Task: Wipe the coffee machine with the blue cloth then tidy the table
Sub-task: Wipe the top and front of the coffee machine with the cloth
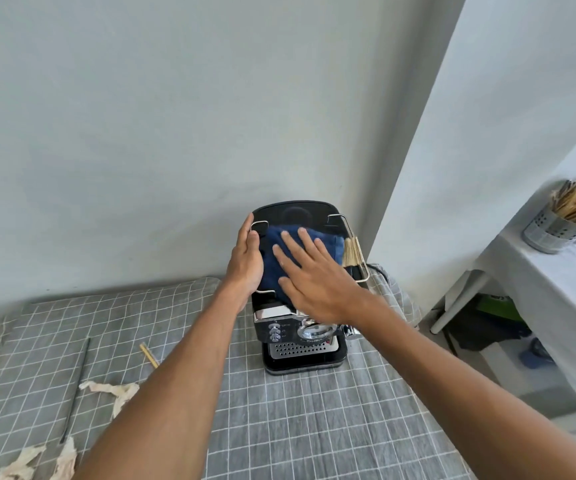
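A black and chrome coffee machine (298, 341) stands on the table against the wall. The blue cloth (272, 265) lies on the machine's flat top. My right hand (314, 275) rests flat on the cloth with fingers spread, pressing it down. My left hand (246, 261) lies against the left edge of the machine's top, fingers straight along the wire rail, touching the cloth's left side. A bundle of wooden sticks (352, 252) sits on the right side of the top.
The table has a grey checked cover (297, 427). On its left lie crumpled paper scraps (113, 391) (37, 462), a wooden stick (149, 355) and a long dark rod (76, 386). A metal holder with sticks (556, 226) stands on a white side table at right.
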Motion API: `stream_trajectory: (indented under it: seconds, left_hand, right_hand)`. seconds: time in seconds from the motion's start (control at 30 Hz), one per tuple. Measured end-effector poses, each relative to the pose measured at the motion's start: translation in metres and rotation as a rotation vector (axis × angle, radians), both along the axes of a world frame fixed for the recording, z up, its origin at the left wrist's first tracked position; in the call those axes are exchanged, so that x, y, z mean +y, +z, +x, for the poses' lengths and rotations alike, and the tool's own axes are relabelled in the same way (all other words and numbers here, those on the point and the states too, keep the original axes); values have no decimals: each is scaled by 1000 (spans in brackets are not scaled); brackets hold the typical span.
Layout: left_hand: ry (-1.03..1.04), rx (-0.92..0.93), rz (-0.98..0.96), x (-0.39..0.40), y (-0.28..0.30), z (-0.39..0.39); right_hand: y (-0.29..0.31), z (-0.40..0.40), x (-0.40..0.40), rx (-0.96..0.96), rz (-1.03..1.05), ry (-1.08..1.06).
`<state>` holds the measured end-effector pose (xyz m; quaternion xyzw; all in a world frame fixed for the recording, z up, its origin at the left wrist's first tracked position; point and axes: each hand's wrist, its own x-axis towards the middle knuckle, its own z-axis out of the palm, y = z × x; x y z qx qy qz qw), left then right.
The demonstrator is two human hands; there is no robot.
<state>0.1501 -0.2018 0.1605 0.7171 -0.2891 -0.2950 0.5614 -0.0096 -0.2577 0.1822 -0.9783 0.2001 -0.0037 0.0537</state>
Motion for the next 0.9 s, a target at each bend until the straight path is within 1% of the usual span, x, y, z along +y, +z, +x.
stream_trajectory:
  seconds: [0.07, 0.17, 0.23, 0.37, 0.5, 0.7, 0.8, 0.9]
  left_hand:
    - [8, 19, -4, 0, 0, -1]
    - [20, 40, -7, 1, 2, -2]
    - [12, 52, -16, 1, 2, -2]
    - [4, 70, -31, 4, 2, -2]
    - [-3, 68, -33, 4, 0, -2]
    - [56, 66, -56, 0, -2, -1]
    - [66, 54, -67, -1, -5, 0]
    - [67, 7, -57, -1, -6, 1]
  right_hand:
    - [-2, -18, 9, 3, 10, 50]
    - [0, -10, -3, 32, 28, 43]
    - [2, 11, -19, 42, 10, 0]
    - [7, 52, -49, 13, 91, -160]
    - [5, 69, -55, -18, 131, -261]
    - [3, 36, -25, -29, 128, -215]
    - [-2, 4, 4, -51, 86, -147]
    - [-4, -13, 13, -19, 29, -87]
